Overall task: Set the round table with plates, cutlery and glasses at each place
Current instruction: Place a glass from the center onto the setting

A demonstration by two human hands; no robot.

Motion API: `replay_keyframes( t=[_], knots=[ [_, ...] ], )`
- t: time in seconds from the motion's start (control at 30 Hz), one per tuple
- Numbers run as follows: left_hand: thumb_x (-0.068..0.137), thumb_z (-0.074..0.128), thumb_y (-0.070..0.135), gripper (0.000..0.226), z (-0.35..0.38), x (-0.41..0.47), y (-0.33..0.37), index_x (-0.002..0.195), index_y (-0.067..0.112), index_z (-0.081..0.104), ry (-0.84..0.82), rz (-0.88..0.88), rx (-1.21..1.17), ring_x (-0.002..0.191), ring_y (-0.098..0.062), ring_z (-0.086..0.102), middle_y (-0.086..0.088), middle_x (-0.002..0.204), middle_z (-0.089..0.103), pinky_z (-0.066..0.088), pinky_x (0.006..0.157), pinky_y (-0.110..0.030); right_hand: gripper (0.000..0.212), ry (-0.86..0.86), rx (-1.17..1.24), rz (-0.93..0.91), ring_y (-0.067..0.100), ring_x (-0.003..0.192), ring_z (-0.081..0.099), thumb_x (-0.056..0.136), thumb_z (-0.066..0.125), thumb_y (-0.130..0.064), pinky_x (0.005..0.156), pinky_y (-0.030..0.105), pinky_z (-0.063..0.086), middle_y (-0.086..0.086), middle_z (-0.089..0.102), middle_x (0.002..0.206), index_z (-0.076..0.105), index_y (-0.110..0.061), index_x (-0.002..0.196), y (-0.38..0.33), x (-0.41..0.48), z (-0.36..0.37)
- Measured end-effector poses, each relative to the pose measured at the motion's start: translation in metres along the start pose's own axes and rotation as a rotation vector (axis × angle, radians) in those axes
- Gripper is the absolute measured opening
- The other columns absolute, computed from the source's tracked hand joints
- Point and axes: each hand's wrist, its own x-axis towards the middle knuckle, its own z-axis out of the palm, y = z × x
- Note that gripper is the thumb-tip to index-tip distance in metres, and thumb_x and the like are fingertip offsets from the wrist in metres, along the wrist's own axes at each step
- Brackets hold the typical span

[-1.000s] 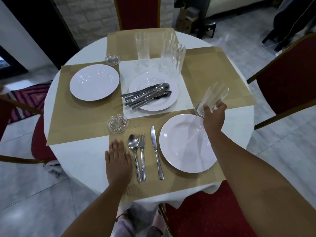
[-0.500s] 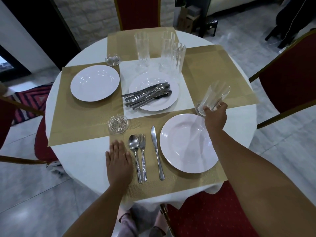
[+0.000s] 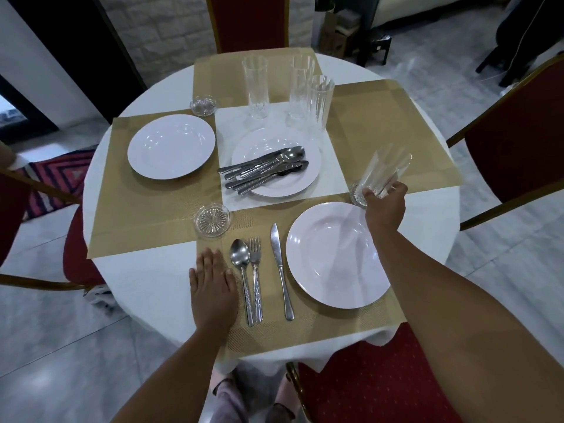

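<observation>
Between the two hands lies the near place: a smooth, round white plate (image 3: 329, 254) partly under the right forearm, and a steel knife (image 3: 279, 264), fork (image 3: 255, 270) and spoon (image 3: 241, 261) in a row just right of the left hand (image 3: 212, 285). The right hand (image 3: 385, 206) grips the base of a clear ribbed glass (image 3: 386, 172), tilted away to the right, just beside a cut-glass coaster (image 3: 357, 195) at the far corner of the woven gold placemat (image 3: 305, 331); whether glass and coaster touch I cannot tell. The left hand rests flat, fingers straight and together, across the mat's left edge onto the white tablecloth (image 3: 146, 270), with a second round coaster (image 3: 212, 220) just beyond its fingertips. Beyond the right hand a bare gold mat (image 3: 381, 117) runs toward the table's curved rim. Farther ahead, between the hands, a centre plate (image 3: 276, 141) carries piled cutlery (image 3: 265, 170), with three tall fluted glasses (image 3: 301, 83) behind it.
</observation>
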Motion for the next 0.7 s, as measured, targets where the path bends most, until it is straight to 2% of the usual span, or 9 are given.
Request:
replay_keyframes(
  t=[0.17, 0.4, 0.57, 0.7],
  knots=[
    [0.097, 0.008, 0.041, 0.063, 0.001, 0.000, -0.001, 0.154, 0.015, 0.009, 0.000, 0.000, 0.000, 0.149, -0.013, -0.004, -0.003, 0.162, 0.006, -0.002, 0.122, -0.038, 0.055, -0.006, -0.001, 0.010, 0.027, 0.109, 0.061, 0.084, 0.073, -0.023, 0.083, 0.025, 0.039, 0.008, 0.063, 0.123, 0.046, -0.008, 0.129, 0.001, -0.004, 0.000],
    [0.097, 0.010, 0.041, 0.063, -0.001, 0.000, 0.000, 0.154, 0.014, 0.012, 0.004, 0.014, -0.022, 0.149, -0.015, -0.001, -0.005, 0.162, 0.009, -0.003, 0.121, -0.037, 0.055, 0.020, -0.035, 0.020, 0.030, 0.124, 0.052, 0.091, 0.060, -0.030, 0.098, 0.039, 0.045, 0.007, 0.056, 0.135, 0.041, -0.012, 0.139, 0.001, -0.022, 0.004],
    [0.095, 0.003, 0.042, 0.066, -0.004, 0.000, -0.001, 0.154, 0.011, 0.006, -0.037, 0.033, -0.002, 0.149, -0.017, -0.004, -0.007, 0.162, 0.003, -0.007, 0.120, -0.037, 0.058, -0.001, -0.139, 0.024, 0.032, 0.135, 0.038, 0.093, 0.051, -0.017, 0.104, 0.042, 0.039, 0.007, 0.047, 0.146, 0.033, -0.013, 0.148, -0.001, -0.056, 0.005],
    [0.100, 0.008, 0.037, 0.060, -0.013, 0.002, -0.001, 0.154, 0.011, 0.002, -0.125, 0.028, 0.037, 0.150, -0.020, -0.005, -0.008, 0.162, -0.002, -0.006, 0.121, -0.038, 0.058, -0.073, -0.200, -0.076, 0.032, 0.134, 0.042, 0.092, 0.052, -0.009, 0.102, 0.039, 0.040, 0.008, 0.048, 0.145, 0.034, -0.012, 0.147, -0.002, -0.085, 0.003]
  ],
)
